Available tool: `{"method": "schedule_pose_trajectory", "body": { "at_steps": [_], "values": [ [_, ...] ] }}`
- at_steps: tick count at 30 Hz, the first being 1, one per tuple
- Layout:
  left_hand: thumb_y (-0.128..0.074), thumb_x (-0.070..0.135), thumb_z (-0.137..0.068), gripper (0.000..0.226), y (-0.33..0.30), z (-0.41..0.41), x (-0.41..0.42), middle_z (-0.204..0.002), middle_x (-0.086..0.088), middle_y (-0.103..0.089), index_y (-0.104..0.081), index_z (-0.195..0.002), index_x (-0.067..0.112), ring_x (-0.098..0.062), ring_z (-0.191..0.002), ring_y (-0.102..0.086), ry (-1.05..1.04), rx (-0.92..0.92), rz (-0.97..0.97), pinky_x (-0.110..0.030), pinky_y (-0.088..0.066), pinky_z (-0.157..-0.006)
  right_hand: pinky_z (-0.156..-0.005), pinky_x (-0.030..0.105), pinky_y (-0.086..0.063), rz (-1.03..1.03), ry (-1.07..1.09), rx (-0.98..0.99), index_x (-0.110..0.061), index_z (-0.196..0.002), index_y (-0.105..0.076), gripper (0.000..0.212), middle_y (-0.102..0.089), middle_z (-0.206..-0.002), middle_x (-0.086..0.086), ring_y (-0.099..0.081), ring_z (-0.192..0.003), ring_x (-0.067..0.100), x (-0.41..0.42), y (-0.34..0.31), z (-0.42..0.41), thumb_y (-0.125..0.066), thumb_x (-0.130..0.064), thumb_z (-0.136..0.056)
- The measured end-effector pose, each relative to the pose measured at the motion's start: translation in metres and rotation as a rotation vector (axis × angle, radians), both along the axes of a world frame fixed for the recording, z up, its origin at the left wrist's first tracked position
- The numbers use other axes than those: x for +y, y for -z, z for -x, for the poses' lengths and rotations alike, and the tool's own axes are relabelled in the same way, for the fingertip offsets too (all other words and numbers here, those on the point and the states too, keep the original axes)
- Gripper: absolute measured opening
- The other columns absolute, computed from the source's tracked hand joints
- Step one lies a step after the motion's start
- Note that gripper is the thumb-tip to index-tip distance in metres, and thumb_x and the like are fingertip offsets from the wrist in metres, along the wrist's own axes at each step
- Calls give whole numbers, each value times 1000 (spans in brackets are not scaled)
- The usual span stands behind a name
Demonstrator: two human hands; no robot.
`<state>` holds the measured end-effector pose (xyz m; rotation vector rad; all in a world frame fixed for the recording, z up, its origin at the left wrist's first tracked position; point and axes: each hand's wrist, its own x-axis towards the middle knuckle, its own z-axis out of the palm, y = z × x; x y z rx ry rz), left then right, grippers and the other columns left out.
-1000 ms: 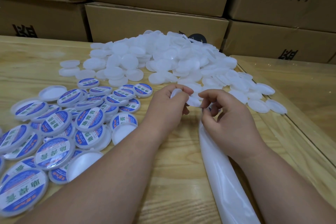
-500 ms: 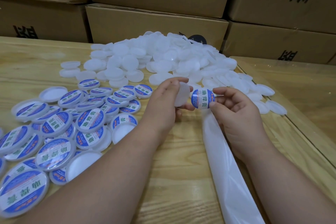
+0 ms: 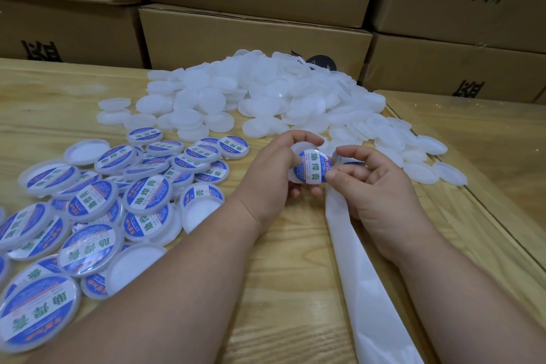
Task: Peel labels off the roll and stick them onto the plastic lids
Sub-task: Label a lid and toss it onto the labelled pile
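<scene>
Label [image 3: 312, 167] is going onto the blank lid [image 3: 299, 148], both held above the tabletop's middle. My left hand [image 3: 273, 174] grips the lid by its rim; my right hand [image 3: 373, 183] pinches the label's edge against it. Step: sticking. Next, I'd say: press it flat and centred, then drop it on the labelled lids [image 3: 97, 210] at the left edge. Backing strip [image 3: 354, 260] trails toward the near edge; blank pile [image 3: 266, 97] sits at the far edge.
</scene>
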<state>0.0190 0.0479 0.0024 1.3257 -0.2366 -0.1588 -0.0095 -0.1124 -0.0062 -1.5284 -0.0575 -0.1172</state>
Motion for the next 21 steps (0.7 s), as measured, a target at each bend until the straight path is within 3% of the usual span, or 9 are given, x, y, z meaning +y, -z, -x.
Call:
{"method": "schedule_pose_trajectory", "body": {
  "at_steps": [2,7,13,17,21],
  "values": [
    [-38,15,-64,44,-1,2,-1,-103,-25,-72,-66,-97,22,-31,-59,-63,9,-9,-16,-31,-32,-50,-75,31,-56,-22,-7,7,-19,-119,-61,32,-80,-94,12,-78,-92,28,0,0,1,-73,-7,-92],
    [-40,16,-70,38,-3,5,-2,-104,-23,-72,-66,-94,26,-30,-60,-63,16,-26,-57,-31,-32,-51,-56,14,-51,-23,0,10,-17,-118,-62,31,-80,-89,8,-77,-76,16,1,-1,1,-73,-5,-92],
    [-47,29,-85,24,-2,9,-1,-104,-18,-73,-69,-90,35,-23,-61,-66,14,-48,-72,-23,-39,-48,-54,17,-52,-63,-11,13,-12,-119,-61,31,-79,-85,8,-77,-68,19,2,-3,2,-72,-1,-92],
    [-49,23,-103,19,1,8,-1,-109,-30,-67,-67,-97,25,-17,-59,-65,12,-90,-46,-17,-42,-48,-50,14,-50,-77,-17,14,-9,-118,-61,30,-79,-82,6,-75,-63,14,3,-5,3,-70,2,-92],
    [-45,16,-107,21,2,8,-1,-111,-34,-65,-65,-101,17,-8,-58,-64,0,-132,-51,-13,-45,-47,-50,14,-50,-74,-15,18,-10,-118,-61,30,-79,-84,7,-75,-64,14,3,-5,3,-71,2,-92]
  ]
}}
